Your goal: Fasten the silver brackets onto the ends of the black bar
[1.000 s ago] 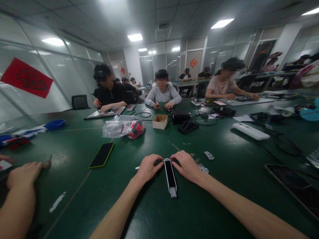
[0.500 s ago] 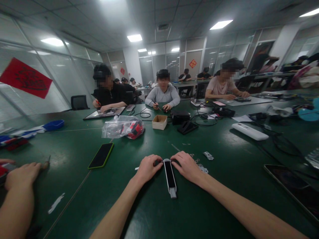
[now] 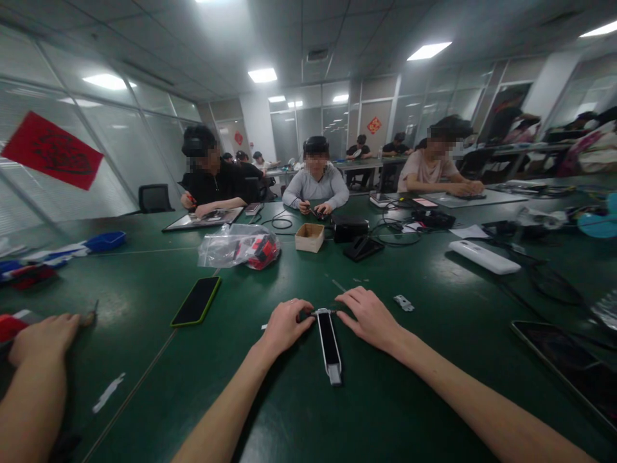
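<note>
Place: office-like workroom | glass partitions (image 3: 120, 119) | shared green table (image 3: 289, 418) | seated workers (image 3: 317, 186)

Lime-edged phone (image 3: 196, 302) on green table (image 3: 385, 411)

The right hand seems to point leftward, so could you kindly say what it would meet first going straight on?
The right hand would probably meet the far end of the slim device first, then the left hand; exact depth is unclear.
</note>
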A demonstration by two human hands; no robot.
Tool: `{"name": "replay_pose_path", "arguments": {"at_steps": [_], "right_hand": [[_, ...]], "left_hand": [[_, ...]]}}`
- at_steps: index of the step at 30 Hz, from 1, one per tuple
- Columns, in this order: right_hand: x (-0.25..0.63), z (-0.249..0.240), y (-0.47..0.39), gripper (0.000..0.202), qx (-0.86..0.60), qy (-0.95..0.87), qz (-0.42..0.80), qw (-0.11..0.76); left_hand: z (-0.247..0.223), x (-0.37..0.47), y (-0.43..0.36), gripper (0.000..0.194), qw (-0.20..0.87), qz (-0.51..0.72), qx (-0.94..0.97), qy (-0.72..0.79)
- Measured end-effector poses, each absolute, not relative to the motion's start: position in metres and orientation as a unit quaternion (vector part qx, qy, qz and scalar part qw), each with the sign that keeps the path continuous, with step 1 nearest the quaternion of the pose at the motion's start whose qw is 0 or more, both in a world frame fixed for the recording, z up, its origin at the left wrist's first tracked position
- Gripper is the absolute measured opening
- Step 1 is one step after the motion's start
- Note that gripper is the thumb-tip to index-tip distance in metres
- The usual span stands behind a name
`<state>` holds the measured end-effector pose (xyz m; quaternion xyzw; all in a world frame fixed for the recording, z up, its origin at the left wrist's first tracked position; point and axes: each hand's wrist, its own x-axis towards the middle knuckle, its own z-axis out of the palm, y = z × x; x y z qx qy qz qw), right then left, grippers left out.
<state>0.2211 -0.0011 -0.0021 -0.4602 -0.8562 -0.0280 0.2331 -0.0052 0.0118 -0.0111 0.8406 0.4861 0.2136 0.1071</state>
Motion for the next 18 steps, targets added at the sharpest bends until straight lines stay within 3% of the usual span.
{"name": "replay_pose_path", "arguments": {"at_steps": [7,18], "right_hand": [[0.289,0.02,0.019,0.024,-0.534,-0.818,-0.077,0.196],[0.314,0.02,0.024,0.015,-0.534,-0.842,0.061,0.053]], "left_hand": [[-0.003,-0.006,0.009,0.018,0.098,0.199,0.849,0.48],[0.0,-0.006,0.009,0.018,0.093,0.188,0.847,0.488]]}}
